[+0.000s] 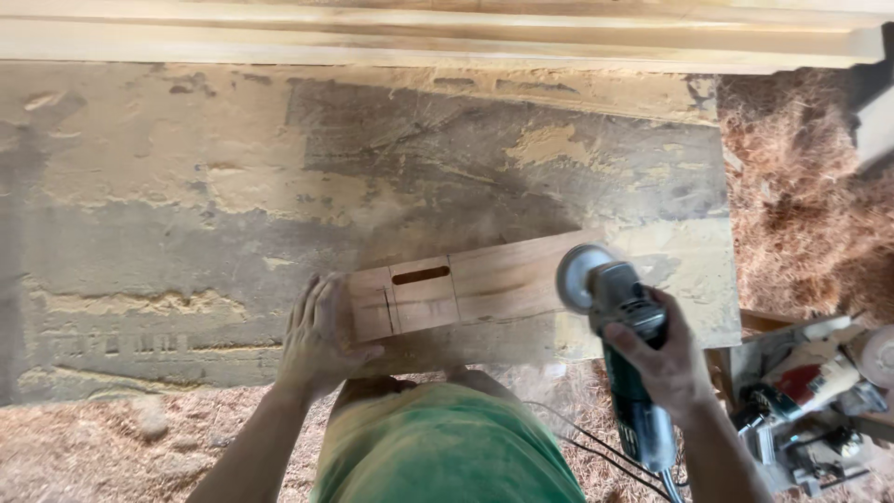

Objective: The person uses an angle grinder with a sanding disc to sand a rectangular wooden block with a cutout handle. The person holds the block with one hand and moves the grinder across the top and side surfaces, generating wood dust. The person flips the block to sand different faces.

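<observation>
A short wooden board [484,284] with an oval slot and pencil lines lies on a dusty workbench [186,214] near its front edge. My left hand [318,335] lies flat on the board's left end, fingers spread, pressing it down. My right hand [666,359] grips a dark green angle grinder [626,345]. Its round sanding disc [577,277] is at the board's right end, touching or just above the wood. The grinder's cable trails down toward the floor.
Long pale planks [447,37] lie along the bench's far side. Sawdust and shavings [801,205] cover the floor at right. Other power tools [819,401] sit low at the right. My green-clad body is against the bench front.
</observation>
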